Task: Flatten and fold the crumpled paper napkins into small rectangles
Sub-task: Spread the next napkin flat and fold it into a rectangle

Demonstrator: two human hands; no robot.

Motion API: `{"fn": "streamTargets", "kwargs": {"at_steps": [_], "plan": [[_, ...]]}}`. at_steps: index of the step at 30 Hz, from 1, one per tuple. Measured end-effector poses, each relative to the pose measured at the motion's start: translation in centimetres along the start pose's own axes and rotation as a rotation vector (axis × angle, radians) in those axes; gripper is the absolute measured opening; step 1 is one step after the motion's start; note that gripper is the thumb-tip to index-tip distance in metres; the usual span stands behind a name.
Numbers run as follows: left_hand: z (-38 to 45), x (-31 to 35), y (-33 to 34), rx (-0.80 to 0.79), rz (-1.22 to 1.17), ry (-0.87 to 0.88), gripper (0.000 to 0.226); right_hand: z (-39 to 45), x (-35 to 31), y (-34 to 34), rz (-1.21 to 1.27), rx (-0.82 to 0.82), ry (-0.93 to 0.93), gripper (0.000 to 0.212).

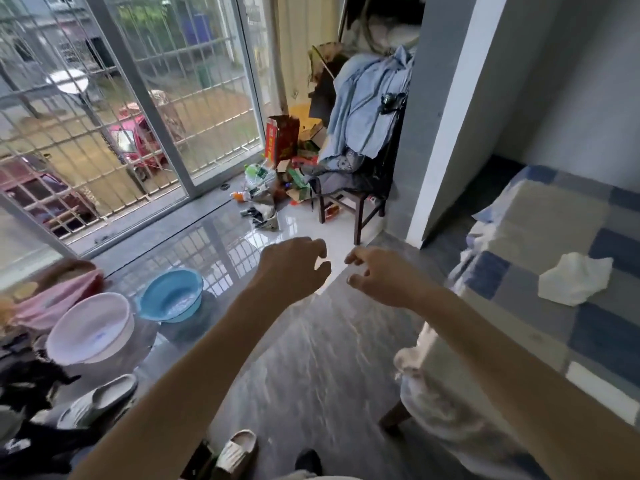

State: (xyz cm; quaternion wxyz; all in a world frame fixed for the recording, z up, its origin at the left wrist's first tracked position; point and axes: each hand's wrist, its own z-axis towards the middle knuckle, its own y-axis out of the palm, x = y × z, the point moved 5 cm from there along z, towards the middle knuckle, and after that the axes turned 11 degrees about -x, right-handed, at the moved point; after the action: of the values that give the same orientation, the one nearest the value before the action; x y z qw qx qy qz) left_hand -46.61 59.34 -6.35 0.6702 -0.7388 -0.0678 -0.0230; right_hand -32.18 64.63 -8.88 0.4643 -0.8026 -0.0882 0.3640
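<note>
Head view shows both arms extended forward over the grey floor (304,358), hands level and close together but not touching. Left hand (294,268) has fingers loosely curled with nothing between them; right hand (377,277) likewise, fingers half bent, thumb apart, nothing held. Neither hand is in contact with any object.

One crumpled white napkin (573,280) lies on the checked blue-and-grey bedcover (606,334), to the right of the right hand and well apart from it. It is bunched and unflattened; no fold is evident. Only this one napkin can be made out.

Assessment: the hands appear held ready in mid-air, not yet committed to a reach; work on this napkin has not begun. The bedcover offers a flat but soft surface, so pressing creases there may give poor edges.

Also present: blue basin (171,296), white basin (90,329), slippers (98,400), a chair (356,199) heaped with clothing, litter by the barred window (104,109)
</note>
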Motion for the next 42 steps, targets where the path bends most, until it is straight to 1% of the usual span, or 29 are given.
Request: {"fn": "streamTargets", "kwargs": {"at_steps": [2, 5, 10, 15, 20, 22, 26, 31, 34, 37, 39, 42], "plan": [[1.3, -2.6, -1.1, -0.002, 0.002, 0.004, 0.028, 2.0, -1.9, -0.8, 0.000, 0.039, 0.005, 0.037], [3.2, -5.5, -1.6, -0.033, 0.012, 0.008, 0.027, 4.2, -3.8, -1.8, -0.073, 0.085, 0.034, 0.037], [6.1, -8.3, -1.1, -0.081, 0.017, 0.061, 0.026, 7.3, -4.5, -1.9, -0.034, 0.064, 0.076, 0.040], [10.0, -9.1, -0.2, -0.133, 0.001, 0.123, 0.025, 9.8, -2.7, -3.0, 0.020, 0.091, 0.119, 0.037], [15.2, -8.5, 0.9, -0.192, 0.003, 0.188, 0.026, 12.4, 1.7, -4.1, 0.128, 0.104, 0.189, 0.032], [17.5, -7.3, 1.5, -0.204, 0.023, 0.233, 0.028, 13.2, 3.9, -4.5, 0.180, 0.096, 0.217, 0.031], [22.5, -3.0, 2.9, -0.268, 0.063, 0.363, 0.029, 14.5, 9.3, -6.3, 0.288, 0.138, 0.275, 0.027], [30.1, 3.3, 2.9, -0.271, 0.102, 0.522, 0.026, 14.9, 18.3, -9.8, 0.343, 0.247, 0.427, 0.021], [34.4, 7.1, 3.8, -0.319, 0.109, 0.605, 0.025, 14.3, 23.5, -11.3, 0.386, 0.253, 0.517, 0.021], [37.9, 10.5, 4.6, -0.324, 0.114, 0.667, 0.024, 13.7, 27.3, -12.1, 0.413, 0.261, 0.575, 0.024], [39.5, 13.1, 5.8, -0.376, 0.142, 0.723, 0.025, 12.5, 29.1, -11.6, 0.455, 0.276, 0.608, 0.025], [41.6, 17.5, 8.1, -0.478, 0.257, 0.792, 0.024, 9.6, 32.0, -10.0, 0.541, 0.348, 0.688, 0.024]]}}
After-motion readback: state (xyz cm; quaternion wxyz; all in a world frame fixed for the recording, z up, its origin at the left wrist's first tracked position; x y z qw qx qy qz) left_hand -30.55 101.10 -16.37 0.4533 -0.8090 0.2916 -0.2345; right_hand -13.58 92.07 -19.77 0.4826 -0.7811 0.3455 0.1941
